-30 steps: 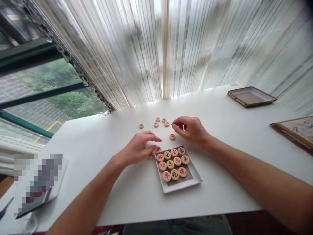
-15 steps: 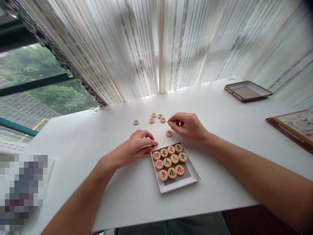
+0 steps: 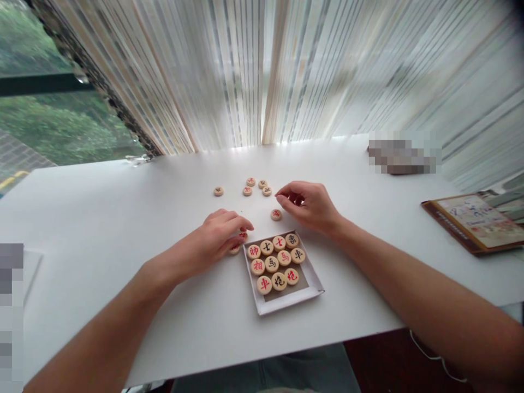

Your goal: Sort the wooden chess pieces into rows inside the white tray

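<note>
A shallow white box holds several round wooden Chinese chess pieces in three rows, their characters red or black and facing up. At its left, my left hand hovers low with thumb and index finger apart. Under those fingers a red-marked piece is partly covered, and another piece lies half hidden below the thumb. My right hand is beyond the box, fingers curled and tips together, with no piece visible between them. Just left of its fingertips lies a black-marked piece; a red-marked piece is below.
Further back on the white table are more loose pieces, including a lone black-marked piece at left. A printed brown-edged box lid lies at the right. A blurred-out object stands behind it. String curtains hang along the far edge.
The camera view has shifted, so everything on the table appears a little further left and higher. Both hands keep nearly the same places relative to the pieces. The box contents look the same.
</note>
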Tool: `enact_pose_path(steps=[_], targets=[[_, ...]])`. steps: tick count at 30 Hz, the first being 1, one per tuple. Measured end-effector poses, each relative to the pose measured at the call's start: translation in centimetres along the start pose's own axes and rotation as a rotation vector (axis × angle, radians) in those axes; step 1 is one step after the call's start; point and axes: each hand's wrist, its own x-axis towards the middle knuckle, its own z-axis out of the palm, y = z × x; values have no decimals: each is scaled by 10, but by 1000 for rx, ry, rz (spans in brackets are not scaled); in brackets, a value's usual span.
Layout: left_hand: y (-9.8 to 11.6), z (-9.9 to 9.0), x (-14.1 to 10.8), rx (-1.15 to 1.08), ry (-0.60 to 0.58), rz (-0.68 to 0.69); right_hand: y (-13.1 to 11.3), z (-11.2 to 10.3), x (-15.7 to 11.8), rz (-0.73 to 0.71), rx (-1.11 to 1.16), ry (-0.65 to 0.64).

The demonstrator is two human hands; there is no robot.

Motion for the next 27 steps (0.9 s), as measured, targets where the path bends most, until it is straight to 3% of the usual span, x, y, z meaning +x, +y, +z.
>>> enact_pose_path(steps=[27], targets=[[0, 9, 2, -169, 202, -28, 1, 0, -2, -5, -7, -9]])
